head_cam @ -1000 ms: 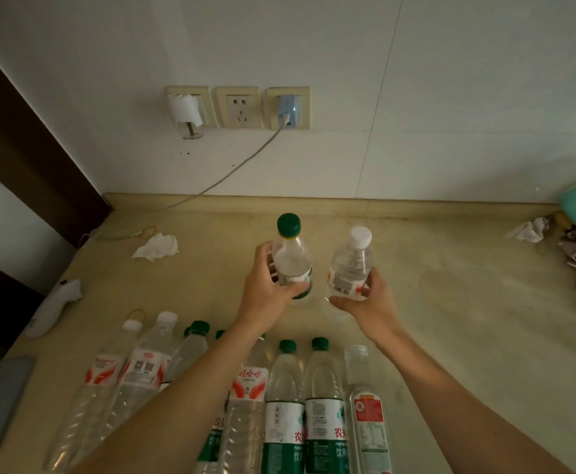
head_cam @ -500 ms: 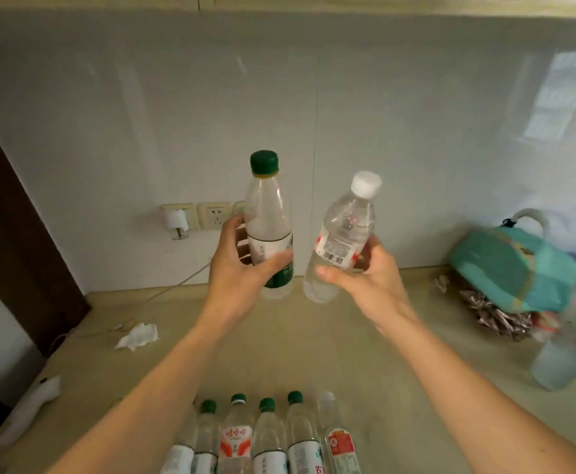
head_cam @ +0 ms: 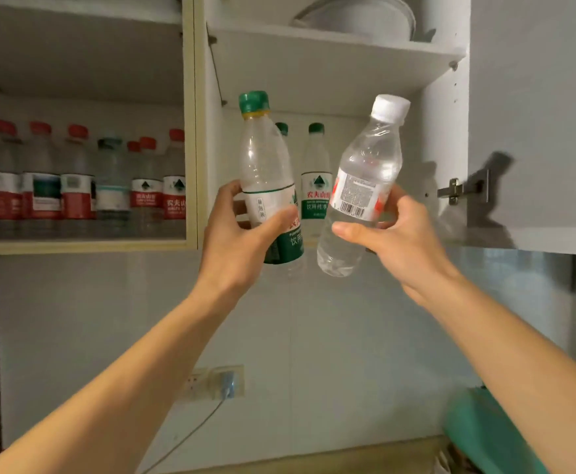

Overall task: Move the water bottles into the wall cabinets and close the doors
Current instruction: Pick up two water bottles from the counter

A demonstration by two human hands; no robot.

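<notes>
My left hand [head_cam: 237, 230] has its fingers and thumb curled round the label of a green-capped bottle [head_cam: 266, 172], held nearly upright, and my right hand [head_cam: 394, 234] grips a white-capped bottle [head_cam: 365, 186] that tilts to the right. I see both bottles raised in front of the open right cabinet [head_cam: 445, 138], apart from each other. Two green-capped bottles [head_cam: 315, 186] stand on its lower shelf, plates [head_cam: 358, 15] sit above, and the left cabinet [head_cam: 190, 131] holds a row of red-capped bottles [head_cam: 74, 179].
</notes>
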